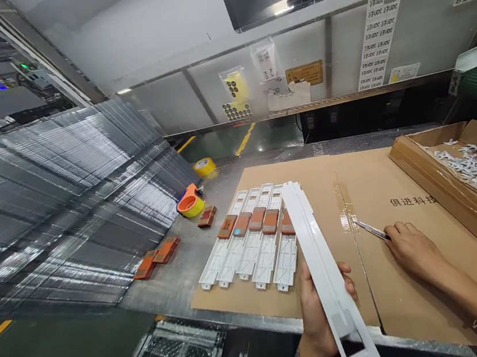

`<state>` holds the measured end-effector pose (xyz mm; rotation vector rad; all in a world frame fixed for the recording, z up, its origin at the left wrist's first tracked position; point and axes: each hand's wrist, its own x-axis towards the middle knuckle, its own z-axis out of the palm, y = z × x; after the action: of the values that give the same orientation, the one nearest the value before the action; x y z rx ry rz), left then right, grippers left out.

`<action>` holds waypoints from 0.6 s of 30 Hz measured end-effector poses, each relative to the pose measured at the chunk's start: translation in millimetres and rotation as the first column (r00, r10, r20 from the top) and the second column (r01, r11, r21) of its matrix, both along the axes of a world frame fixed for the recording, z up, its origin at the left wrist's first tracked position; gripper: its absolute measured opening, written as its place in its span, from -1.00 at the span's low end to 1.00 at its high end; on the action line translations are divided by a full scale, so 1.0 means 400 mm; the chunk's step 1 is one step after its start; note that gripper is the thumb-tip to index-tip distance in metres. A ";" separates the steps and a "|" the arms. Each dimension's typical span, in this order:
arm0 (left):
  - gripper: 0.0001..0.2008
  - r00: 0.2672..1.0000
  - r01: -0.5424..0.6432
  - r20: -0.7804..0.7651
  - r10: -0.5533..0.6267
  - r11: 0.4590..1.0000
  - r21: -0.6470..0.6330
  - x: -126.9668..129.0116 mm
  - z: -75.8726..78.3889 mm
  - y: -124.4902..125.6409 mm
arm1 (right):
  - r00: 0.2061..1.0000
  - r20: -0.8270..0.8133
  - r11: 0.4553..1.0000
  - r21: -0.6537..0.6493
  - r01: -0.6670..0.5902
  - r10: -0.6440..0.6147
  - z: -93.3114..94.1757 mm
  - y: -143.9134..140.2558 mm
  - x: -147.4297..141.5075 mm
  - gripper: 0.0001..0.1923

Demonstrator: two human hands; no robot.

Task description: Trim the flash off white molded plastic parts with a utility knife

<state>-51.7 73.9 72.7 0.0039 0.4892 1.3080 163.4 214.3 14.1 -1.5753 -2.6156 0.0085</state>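
My left hand (319, 307) grips a long white plastic strip (317, 250) from below, near the table's front edge; the strip slants up and away over the cardboard sheet (387, 183). My right hand (412, 250) rests on the cardboard to the right and pinches a thin metal tool (370, 230), perhaps tweezers, that points left. Left of the held strip, several white strips (251, 252) lie side by side, each with a brown block (257, 219) across its middle.
An open cardboard box (454, 198) with small white parts stands at the right. Orange tape dispenser (190, 203), yellow tape roll (204, 166) and loose brown blocks (156, 257) lie on the metal table. Stacked clear trays (62, 200) fill the left.
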 end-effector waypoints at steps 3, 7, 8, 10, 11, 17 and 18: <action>-0.33 1.000 -0.002 -0.022 0.001 0.999 -0.037 -0.002 0.009 0.002 | 0.998 -0.061 0.999 -0.036 0.029 -0.031 0.019 -0.017 0.005 -0.84; -0.31 1.000 0.004 -0.020 -0.005 0.998 -0.063 -0.015 0.020 0.007 | 0.979 -0.194 0.993 -0.116 0.034 -0.056 0.047 -0.073 0.028 -0.81; -0.31 1.000 0.000 -0.018 -0.001 0.998 -0.062 -0.020 0.021 0.009 | 0.965 -0.257 0.989 -0.146 0.024 -0.062 0.052 -0.093 0.035 -0.76; -0.32 0.999 -0.020 -0.026 0.018 0.998 -0.053 -0.029 0.021 0.015 | 0.906 -0.411 0.972 -0.234 -0.003 -0.096 0.059 -0.142 0.047 -0.66; -0.33 0.999 -0.031 -0.034 0.029 0.998 -0.047 -0.033 0.020 0.017 | 0.864 -0.487 0.958 -0.287 -0.022 -0.126 0.062 -0.170 0.050 -0.63; -0.34 0.994 -0.094 -0.063 0.092 0.995 -0.025 -0.055 0.010 0.032 | 0.652 -0.686 0.795 -0.571 -0.206 -0.323 0.074 -0.348 0.027 -0.64; -0.34 0.992 -0.112 -0.061 0.110 0.993 -0.022 -0.059 0.008 0.034 | 0.613 -0.698 0.754 -0.611 -0.240 -0.371 0.073 -0.373 0.019 -0.65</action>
<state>-75.5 87.4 76.1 -0.0059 0.5637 1.4138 171.0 65.0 43.3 -1.3038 -1.8347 1.4423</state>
